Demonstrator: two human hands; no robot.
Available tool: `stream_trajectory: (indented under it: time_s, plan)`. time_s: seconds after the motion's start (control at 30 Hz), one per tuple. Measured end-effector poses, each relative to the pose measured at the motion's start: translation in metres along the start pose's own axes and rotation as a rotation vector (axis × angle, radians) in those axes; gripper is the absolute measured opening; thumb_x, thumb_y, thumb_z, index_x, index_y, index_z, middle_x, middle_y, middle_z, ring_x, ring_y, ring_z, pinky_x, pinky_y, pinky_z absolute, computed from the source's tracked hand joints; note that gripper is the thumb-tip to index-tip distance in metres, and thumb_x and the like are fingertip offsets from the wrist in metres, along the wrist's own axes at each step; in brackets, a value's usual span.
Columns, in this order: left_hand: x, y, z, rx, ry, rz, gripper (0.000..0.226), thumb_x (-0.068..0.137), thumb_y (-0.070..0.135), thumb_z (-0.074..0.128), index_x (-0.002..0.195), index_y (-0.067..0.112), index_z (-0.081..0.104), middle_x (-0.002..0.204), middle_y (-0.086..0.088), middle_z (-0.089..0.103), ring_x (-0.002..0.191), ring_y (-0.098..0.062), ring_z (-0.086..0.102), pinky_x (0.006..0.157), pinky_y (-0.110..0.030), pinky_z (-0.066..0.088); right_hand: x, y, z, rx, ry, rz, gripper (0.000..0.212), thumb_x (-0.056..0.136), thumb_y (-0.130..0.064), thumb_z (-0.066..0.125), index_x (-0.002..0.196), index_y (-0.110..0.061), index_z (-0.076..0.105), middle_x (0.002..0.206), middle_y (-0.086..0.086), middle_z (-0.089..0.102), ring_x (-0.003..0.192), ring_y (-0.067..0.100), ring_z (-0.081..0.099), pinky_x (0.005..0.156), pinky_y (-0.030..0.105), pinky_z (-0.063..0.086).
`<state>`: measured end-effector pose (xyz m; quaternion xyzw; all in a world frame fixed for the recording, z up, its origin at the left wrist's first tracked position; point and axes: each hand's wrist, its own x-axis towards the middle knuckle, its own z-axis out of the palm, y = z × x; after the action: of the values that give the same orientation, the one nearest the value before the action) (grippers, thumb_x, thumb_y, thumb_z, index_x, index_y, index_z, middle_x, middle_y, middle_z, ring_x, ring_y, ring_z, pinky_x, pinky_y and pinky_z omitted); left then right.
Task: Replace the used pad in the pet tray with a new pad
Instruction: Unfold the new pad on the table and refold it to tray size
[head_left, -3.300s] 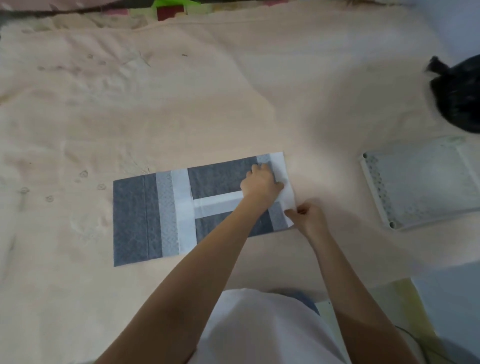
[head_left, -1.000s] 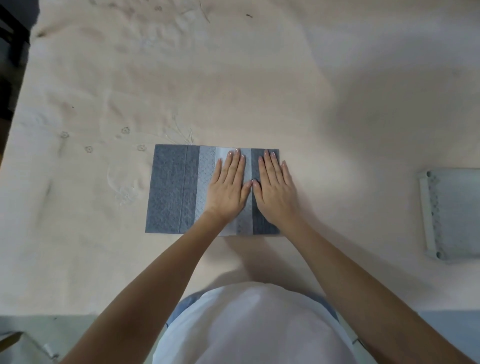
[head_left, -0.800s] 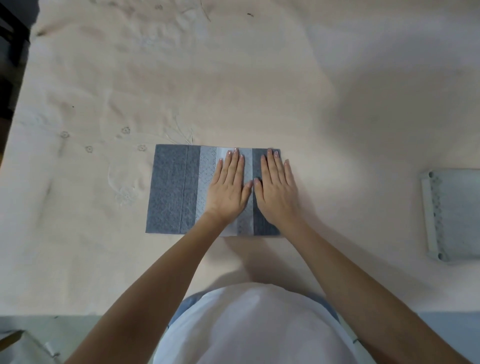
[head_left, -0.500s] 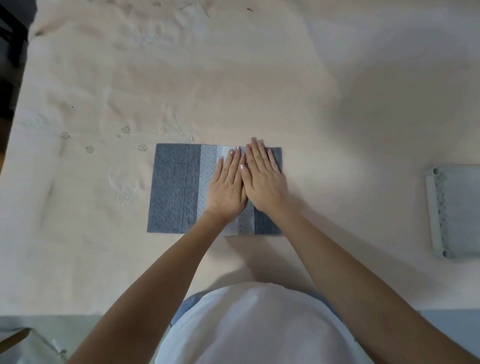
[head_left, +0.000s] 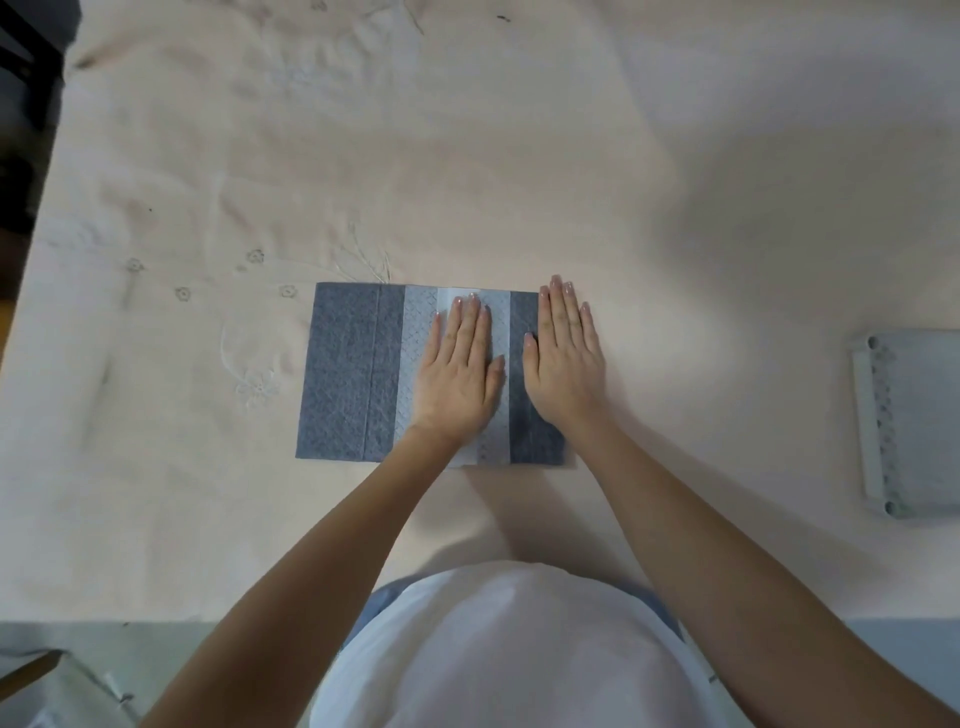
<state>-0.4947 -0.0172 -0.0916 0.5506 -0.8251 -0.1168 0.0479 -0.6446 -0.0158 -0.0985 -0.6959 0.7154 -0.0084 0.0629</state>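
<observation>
Folded pad (head_left: 353, 371) flat at frame centre on cream embroidered cloth (head_left: 208, 156), grey and white vertical bands. Left hand (head_left: 460, 371) palm-down on pale middle bands, fingers together and straight, grip spread flat, pinching nothing. Right hand (head_left: 563, 364) palm-down just beside it, over pad's right edge, outer fingers on cloth; also flat, nothing pinched. Thumbs near, not touching. Tray (head_left: 914, 421) at right edge of frame, well apart from pad, partly cut off; contents unclear. White shirt (head_left: 498, 654) at bottom centre.
</observation>
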Motion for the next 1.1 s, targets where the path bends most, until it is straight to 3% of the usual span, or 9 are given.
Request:
stream_trajectory:
  time_s: [0.1,0.2,0.4,0.53,0.67,0.83,1.0,1.1]
  plan:
    - [-0.026,0.015,0.004,0.057,0.028,0.05,0.058,0.1,0.035,0.025,0.146,-0.001,0.027,0.154,-0.017,0.024,0.143,-0.031,0.02,0.118,-0.048,0.015,0.0,0.001,0.0,0.012,0.011,0.002,0.058,0.099,-0.032,0.01,0.149,-0.002,0.014,0.158,0.013,0.012,0.146,0.023,0.009,0.12,0.041,0.012]
    - [-0.042,0.015,0.008,0.053,0.007,-0.011,0.059,0.099,0.036,0.024,0.145,-0.001,0.03,0.153,-0.015,0.027,0.143,-0.03,0.022,0.116,-0.049,0.02,-0.001,0.0,0.0,0.012,0.019,-0.005,0.058,0.099,-0.031,0.012,0.148,-0.002,0.014,0.157,0.013,0.013,0.146,0.023,0.01,0.12,0.041,0.012]
    - [-0.043,0.011,0.011,0.01,-0.026,-0.028,0.06,0.099,0.034,0.017,0.146,-0.002,0.025,0.155,-0.015,0.021,0.145,-0.028,0.016,0.118,-0.048,0.017,-0.002,0.0,-0.007,-0.008,-0.01,0.006,0.061,0.098,-0.034,0.007,0.148,0.0,0.006,0.158,0.016,0.003,0.147,0.026,0.002,0.12,0.042,0.007]
    - [-0.043,0.01,0.012,-0.001,-0.022,-0.017,0.059,0.097,0.029,0.018,0.143,-0.004,0.031,0.153,-0.018,0.026,0.143,-0.031,0.022,0.116,-0.05,0.022,-0.048,-0.023,-0.005,0.003,0.014,-0.277,0.056,0.099,-0.029,0.023,0.145,0.004,0.027,0.153,0.02,0.023,0.143,0.03,0.021,0.116,0.047,0.023]
    - [-0.043,0.008,0.013,-0.029,-0.003,-0.015,0.058,0.097,0.029,0.02,0.144,-0.004,0.03,0.153,-0.018,0.025,0.143,-0.03,0.021,0.117,-0.049,0.02,-0.07,-0.028,-0.002,0.139,-0.008,-0.145,0.054,0.098,-0.026,0.026,0.141,0.005,0.035,0.149,0.02,0.033,0.139,0.033,0.03,0.114,0.046,0.028]
    - [-0.044,0.008,0.018,-0.032,-0.011,-0.03,0.059,0.099,0.032,0.02,0.147,-0.001,0.024,0.156,-0.014,0.019,0.146,-0.025,0.014,0.119,-0.046,0.014,-0.073,-0.021,-0.001,0.091,-0.03,-0.11,0.054,0.097,-0.024,0.027,0.139,0.008,0.036,0.148,0.024,0.033,0.139,0.035,0.03,0.113,0.048,0.029]
    - [-0.043,0.006,0.023,-0.031,-0.038,-0.042,0.06,0.099,0.035,0.017,0.149,0.002,0.017,0.158,-0.011,0.013,0.147,-0.022,0.006,0.12,-0.044,0.008,-0.082,-0.004,0.004,0.026,-0.076,-0.083,0.057,0.098,-0.026,0.021,0.145,0.006,0.024,0.154,0.021,0.02,0.144,0.031,0.016,0.117,0.045,0.02]
    - [-0.043,0.007,0.02,-0.055,-0.061,-0.043,0.059,0.101,0.036,0.019,0.15,0.002,0.012,0.159,-0.01,0.008,0.147,-0.021,0.001,0.12,-0.043,0.004,-0.082,-0.004,0.002,0.041,-0.103,-0.077,0.057,0.098,-0.028,0.019,0.145,0.006,0.024,0.154,0.021,0.021,0.144,0.032,0.017,0.117,0.045,0.02]
